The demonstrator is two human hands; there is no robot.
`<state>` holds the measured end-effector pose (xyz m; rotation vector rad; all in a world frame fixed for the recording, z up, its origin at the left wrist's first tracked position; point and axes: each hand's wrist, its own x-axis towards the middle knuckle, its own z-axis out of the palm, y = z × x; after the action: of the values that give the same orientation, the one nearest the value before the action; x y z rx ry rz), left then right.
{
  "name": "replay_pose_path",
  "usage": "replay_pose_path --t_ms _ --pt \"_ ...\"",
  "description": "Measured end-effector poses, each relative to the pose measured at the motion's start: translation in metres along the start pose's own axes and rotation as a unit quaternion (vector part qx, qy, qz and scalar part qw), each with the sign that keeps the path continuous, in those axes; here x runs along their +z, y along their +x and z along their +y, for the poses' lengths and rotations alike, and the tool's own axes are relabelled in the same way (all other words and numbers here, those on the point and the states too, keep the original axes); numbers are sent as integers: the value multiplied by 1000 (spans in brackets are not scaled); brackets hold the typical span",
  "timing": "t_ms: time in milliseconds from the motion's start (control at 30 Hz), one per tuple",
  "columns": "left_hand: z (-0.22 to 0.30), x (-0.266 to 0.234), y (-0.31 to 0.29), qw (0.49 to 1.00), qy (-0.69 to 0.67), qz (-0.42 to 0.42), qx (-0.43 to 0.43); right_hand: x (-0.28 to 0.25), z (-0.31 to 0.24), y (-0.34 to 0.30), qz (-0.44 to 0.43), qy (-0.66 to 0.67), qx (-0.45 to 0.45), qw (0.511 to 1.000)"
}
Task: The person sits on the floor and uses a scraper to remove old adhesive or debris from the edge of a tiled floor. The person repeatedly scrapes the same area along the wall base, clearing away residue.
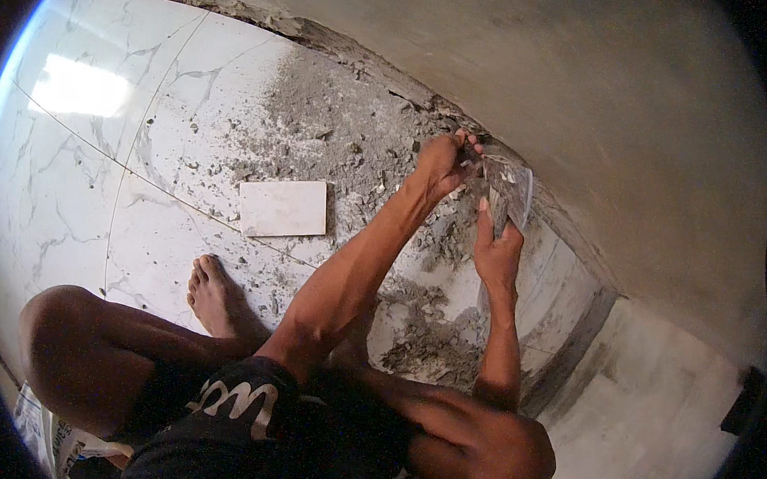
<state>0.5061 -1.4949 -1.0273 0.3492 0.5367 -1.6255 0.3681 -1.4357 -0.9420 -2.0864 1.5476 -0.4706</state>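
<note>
My right hand (497, 256) grips a clear plastic piece (514, 199), its thumb on the near side. It looks like a bag or a thin container, with grey bits showing in or through it; which of these it is I cannot tell. Beside its far left edge, close to the foot of the wall, is my left hand (442, 163) with curled fingers. Whatever those fingers hold is hidden. Broken grey mortar rubble (354, 134) lies on the floor around and beyond both hands.
A plain wall (615, 121) rises at the right, its base rough and chipped. White marbled tiles (67, 162) cover the floor. A small pale rectangular tile (283, 208) lies left of my left forearm. More rubble (431, 333) is between my arms. My bare foot (220, 296) rests nearby.
</note>
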Motion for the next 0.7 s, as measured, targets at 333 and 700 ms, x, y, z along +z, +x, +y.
replay_pose_path --t_ms 333,700 --pt "17 -29 -31 840 541 14 34 -31 2 -24 11 158 165 973" --pt "7 -16 -1 993 103 -62 -21 -31 -11 -30 -22 67 59 996"
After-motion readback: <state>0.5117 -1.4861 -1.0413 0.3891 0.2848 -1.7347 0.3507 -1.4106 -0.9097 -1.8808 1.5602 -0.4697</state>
